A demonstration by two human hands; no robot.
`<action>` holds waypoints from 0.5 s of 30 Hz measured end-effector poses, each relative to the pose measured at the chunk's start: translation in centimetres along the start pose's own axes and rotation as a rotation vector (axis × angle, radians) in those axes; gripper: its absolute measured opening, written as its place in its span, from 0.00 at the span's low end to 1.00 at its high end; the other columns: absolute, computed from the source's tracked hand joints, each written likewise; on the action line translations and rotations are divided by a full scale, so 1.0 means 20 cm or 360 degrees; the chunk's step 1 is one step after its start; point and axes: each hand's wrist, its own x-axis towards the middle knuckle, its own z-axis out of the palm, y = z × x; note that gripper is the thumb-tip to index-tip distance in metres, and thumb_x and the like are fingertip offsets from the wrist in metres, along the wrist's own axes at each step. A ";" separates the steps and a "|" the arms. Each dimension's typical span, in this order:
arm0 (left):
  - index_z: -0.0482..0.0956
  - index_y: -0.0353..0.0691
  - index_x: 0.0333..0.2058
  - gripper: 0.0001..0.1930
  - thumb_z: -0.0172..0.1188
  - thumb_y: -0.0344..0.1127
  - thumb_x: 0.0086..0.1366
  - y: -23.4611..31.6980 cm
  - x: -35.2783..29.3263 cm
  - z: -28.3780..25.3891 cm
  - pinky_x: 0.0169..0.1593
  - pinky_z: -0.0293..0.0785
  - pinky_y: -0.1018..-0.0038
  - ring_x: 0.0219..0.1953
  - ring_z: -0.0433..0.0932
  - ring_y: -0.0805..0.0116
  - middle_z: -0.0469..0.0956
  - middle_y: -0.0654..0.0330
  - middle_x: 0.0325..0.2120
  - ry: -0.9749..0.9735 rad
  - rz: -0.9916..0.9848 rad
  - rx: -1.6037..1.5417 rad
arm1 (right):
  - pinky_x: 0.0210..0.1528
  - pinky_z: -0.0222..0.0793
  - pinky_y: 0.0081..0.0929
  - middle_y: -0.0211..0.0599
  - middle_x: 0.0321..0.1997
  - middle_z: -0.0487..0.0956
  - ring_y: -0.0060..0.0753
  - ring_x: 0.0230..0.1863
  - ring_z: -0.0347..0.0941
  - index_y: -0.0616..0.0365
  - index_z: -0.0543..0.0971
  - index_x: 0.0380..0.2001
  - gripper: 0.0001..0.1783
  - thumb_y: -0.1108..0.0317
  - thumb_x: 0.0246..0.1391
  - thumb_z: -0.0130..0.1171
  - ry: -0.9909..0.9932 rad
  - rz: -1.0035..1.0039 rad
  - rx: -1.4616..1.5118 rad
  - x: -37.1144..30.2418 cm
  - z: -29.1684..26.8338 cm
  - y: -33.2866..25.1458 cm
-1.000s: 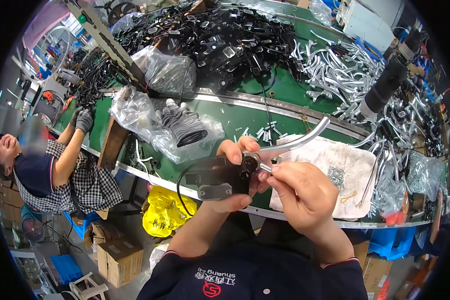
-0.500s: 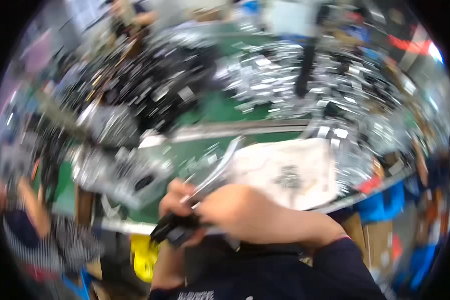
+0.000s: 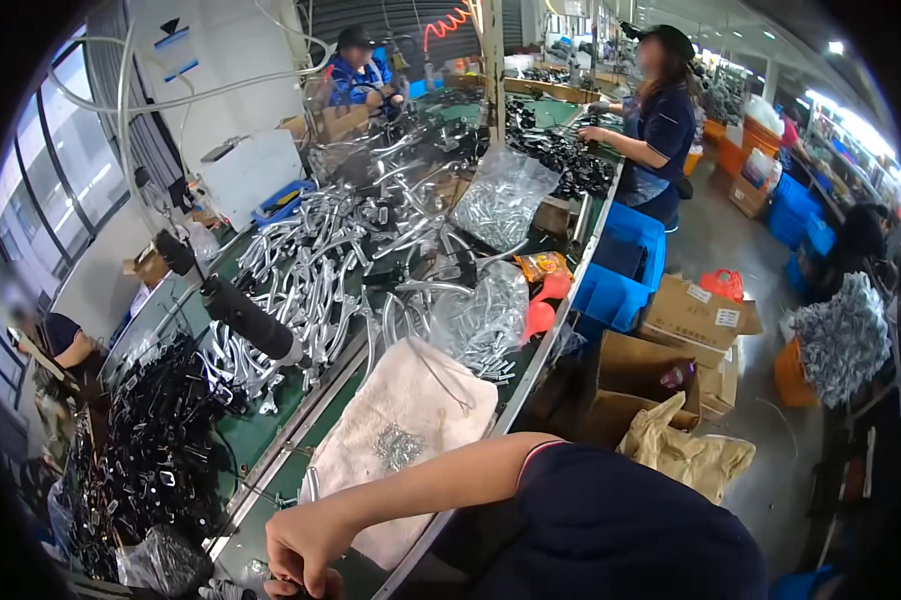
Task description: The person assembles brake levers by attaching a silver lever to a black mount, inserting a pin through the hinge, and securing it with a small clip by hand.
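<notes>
With the view swung up and right since a moment ago, the curved silver metal tube has dropped from sight, and only the right hand [image 3: 306,550] shows at lower left, fingers clenched on something unclear beside the white cloth [image 3: 401,440].

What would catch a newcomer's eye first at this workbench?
Probably the big heap of bent silver metal tubes across the middle of the green bench, with a tangle of black parts at its lower left. In front, the person's right hand reaches down at the bottom edge beside a white cloth strewn with small screws; its grip cannot be made out.
</notes>
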 end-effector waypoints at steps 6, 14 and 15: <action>0.61 0.47 0.33 0.26 0.68 0.34 0.35 0.01 -0.03 -0.01 0.40 0.61 0.75 0.36 0.63 0.68 0.61 0.59 0.33 -0.0015 -0.0048 -0.0040 | 0.26 0.65 0.27 0.40 0.20 0.74 0.37 0.26 0.72 0.62 0.72 0.17 0.21 0.59 0.21 0.68 0.0319 0.0024 -0.0562 -0.05 -0.01 0.09; 0.60 0.46 0.34 0.28 0.67 0.34 0.34 0.05 -0.08 0.01 0.41 0.61 0.75 0.36 0.63 0.68 0.61 0.60 0.33 -0.0067 -0.0084 -0.0128 | 0.32 0.62 0.35 0.48 0.24 0.73 0.47 0.31 0.70 0.61 0.71 0.23 0.31 0.38 0.37 0.54 -0.0269 0.0314 -0.0784 -0.10 0.02 0.08; 0.60 0.46 0.34 0.28 0.67 0.34 0.34 0.06 -0.09 0.01 0.41 0.61 0.75 0.36 0.63 0.68 0.61 0.60 0.33 -0.0067 -0.0086 -0.0132 | 0.31 0.63 0.35 0.50 0.23 0.73 0.48 0.30 0.70 0.63 0.72 0.20 0.31 0.39 0.38 0.53 -0.0321 0.0369 -0.0814 -0.10 0.03 0.06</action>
